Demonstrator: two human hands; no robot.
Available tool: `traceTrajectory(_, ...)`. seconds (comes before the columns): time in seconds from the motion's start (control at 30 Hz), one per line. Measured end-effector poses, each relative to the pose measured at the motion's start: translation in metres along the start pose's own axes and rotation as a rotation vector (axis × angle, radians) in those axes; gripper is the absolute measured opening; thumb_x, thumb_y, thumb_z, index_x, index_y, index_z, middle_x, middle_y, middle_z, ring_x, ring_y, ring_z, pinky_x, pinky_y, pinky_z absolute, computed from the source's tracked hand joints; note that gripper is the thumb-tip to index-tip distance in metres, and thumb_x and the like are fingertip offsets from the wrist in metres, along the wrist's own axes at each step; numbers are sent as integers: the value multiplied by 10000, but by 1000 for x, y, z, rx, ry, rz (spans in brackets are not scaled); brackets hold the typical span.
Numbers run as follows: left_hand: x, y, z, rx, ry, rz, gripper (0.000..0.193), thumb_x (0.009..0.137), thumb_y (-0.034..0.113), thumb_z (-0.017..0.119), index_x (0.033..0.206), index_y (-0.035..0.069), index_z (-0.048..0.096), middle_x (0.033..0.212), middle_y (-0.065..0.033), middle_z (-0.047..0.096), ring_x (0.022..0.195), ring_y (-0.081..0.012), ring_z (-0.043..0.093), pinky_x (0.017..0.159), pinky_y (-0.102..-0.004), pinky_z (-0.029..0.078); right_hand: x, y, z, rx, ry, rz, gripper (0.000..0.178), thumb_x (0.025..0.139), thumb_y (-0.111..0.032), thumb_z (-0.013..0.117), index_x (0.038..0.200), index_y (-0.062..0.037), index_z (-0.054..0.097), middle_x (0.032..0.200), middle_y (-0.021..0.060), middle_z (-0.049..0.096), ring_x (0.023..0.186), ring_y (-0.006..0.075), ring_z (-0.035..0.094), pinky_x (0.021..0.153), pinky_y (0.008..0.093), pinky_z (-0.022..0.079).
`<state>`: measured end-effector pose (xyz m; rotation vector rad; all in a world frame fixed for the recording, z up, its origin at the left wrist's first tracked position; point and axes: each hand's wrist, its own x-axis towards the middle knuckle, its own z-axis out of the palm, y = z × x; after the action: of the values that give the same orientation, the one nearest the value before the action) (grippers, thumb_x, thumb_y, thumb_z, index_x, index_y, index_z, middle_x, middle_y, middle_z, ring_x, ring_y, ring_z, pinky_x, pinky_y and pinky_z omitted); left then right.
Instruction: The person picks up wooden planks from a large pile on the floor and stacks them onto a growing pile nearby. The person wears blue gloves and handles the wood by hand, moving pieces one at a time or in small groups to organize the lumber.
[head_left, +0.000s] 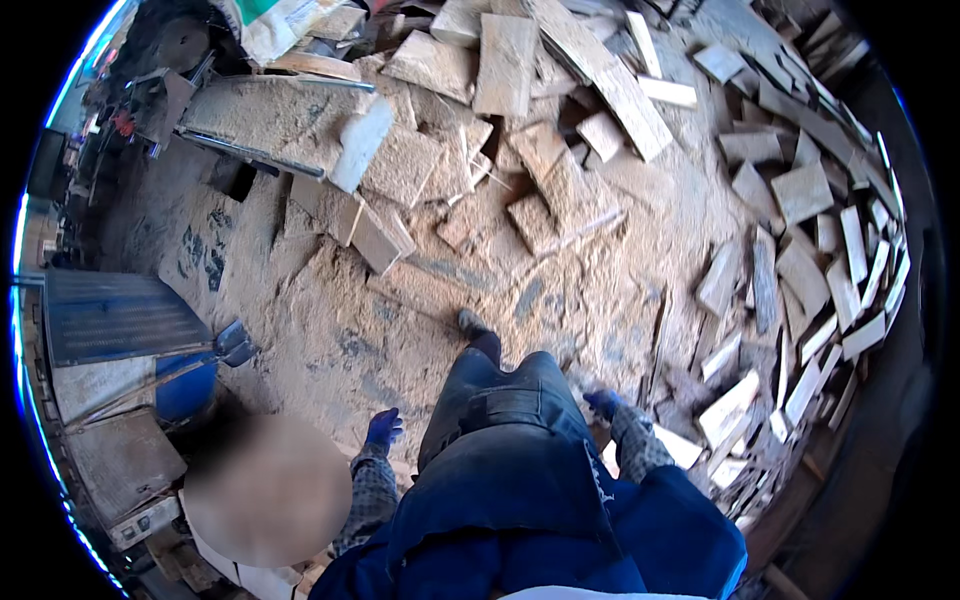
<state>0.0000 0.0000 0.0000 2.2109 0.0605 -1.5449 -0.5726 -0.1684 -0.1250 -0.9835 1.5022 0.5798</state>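
Note:
My left hand (384, 428), in a purple-blue glove, hangs beside my left thigh with its fingers loosely apart and nothing seen in it. On the other side, my right hand (603, 404) in a similar blue glove is held low by my right thigh. Its fingers look loosely extended and I see no object in them. Both forearms wear grey patterned sleeves. Sawdust (480, 375) covers the floor ahead of my legs, and one shoe (472, 322) shows on it. Pale wood offcuts (728, 408) lie to the right of my right hand.
A heap of boards (505, 65) fills the far middle. A sawdust-filled metal trough (275, 120) stands far left. More offcuts (802, 190) pile up at right. Near left are a ribbed metal cover (120, 315) and a blue drum (187, 387). A round blurred patch hides the lower left.

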Motion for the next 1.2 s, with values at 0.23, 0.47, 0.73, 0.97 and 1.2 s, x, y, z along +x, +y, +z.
traceTrajectory(0.23,93,176,88,-103,-164,343,358,839,367,661,979,37,651,858,-40,625,779,-141,571,672,-304,466,-34,-119,-141,388,108,66,474,864,-445,612,1141,-61,609,943,89,661,721,203,577,610,386,471)
traceTrajectory(0.47,103,375,192,-298,-300,480,116,897,191,633,899,78,608,834,41,548,765,-70,490,694,-242,425,64,-265,-237,-25,200,-186,502,846,-462,615,1035,1,658,920,125,672,805,203,612,682,360,484)
traceTrajectory(0.73,245,410,219,-345,-131,64,414,903,330,620,1202,46,576,1078,-51,622,995,-173,588,827,-307,474,220,-518,-301,-473,130,-177,766,786,-590,615,1235,27,544,1229,267,559,1180,369,525,997,422,410)
traceTrajectory(0.97,445,475,234,-392,182,-74,608,900,527,518,1240,24,538,1169,-80,578,1027,-174,523,875,-304,406,361,-806,-302,-295,231,-719,865,798,-527,655,1405,-9,321,1339,302,431,1235,427,443,1037,462,367)
traceTrajectory(1.2,590,556,242,-758,267,-130,1125,719,846,435,1466,35,215,1493,-185,275,1376,-349,263,1124,-477,154,462,-908,-275,-367,239,-854,1001,736,-660,642,1429,-28,292,1352,245,452,1234,392,453,1076,436,340)
